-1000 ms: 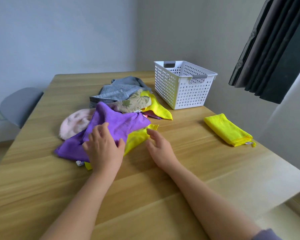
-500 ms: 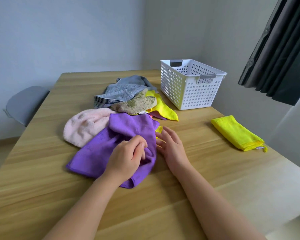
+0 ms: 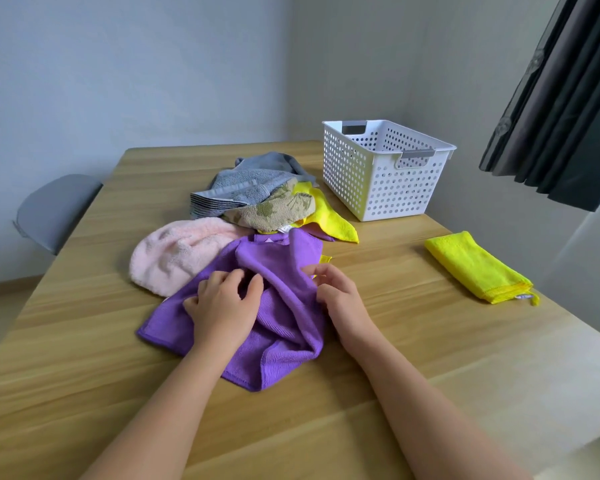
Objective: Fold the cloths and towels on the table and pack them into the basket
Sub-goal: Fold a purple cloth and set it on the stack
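Both hands at the heap: my left hand and right hand have fingers curled into the rumpled purple cloth, which lies on the worktop overlapping the pink towel. I judge that lifting it now may drag that towel along or set a crooked fold.

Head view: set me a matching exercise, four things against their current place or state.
Things:
1 purple cloth
2 folded yellow cloth
3 basket
4 pink towel

States:
A white, upright
B alone on the right
C partly under the purple cloth
D gripped by left hand and right hand

Pairs: 1-D; 2-B; 3-A; 4-C
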Demonstrator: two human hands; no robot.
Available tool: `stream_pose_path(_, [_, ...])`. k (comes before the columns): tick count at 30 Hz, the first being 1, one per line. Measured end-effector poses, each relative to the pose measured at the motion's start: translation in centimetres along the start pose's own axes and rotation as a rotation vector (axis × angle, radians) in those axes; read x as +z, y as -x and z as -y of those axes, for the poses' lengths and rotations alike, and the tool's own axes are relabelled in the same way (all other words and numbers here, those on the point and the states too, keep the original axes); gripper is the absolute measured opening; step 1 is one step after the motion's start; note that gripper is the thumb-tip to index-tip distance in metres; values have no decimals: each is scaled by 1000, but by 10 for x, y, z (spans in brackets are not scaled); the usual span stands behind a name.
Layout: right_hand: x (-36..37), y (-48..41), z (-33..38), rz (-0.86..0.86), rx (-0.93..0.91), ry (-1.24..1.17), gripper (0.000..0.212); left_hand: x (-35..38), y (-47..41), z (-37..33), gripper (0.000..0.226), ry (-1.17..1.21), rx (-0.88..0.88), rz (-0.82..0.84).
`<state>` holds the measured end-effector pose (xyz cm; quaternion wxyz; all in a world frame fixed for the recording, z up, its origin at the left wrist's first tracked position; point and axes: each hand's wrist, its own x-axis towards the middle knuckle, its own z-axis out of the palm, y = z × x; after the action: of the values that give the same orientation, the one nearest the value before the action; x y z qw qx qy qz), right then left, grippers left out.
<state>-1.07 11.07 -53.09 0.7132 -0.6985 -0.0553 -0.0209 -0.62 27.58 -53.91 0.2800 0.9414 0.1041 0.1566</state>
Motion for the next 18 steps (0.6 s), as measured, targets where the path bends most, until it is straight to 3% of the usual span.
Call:
stream_pose_path(4, [2,0,0,-39,-75,132,18,-5,6,-6,62,226,218,-28])
stream_pose_path(6, [0,0,-4,-88,-103,171,20,-5,8,-8,41,396,321,-4])
stream_pose_path(8, [-3,-1,-5,-140,-126,210,24,-4,12,-10,27,503,344,123])
stream_pose_path(13, [-8,-4,-6,-255,-199,188,14,-1,18,-11,50,436,579,318])
stream_pose_path(18, [-13,-4,-2,-125,-220,60,36,-1,25,-20,54,344,769,460])
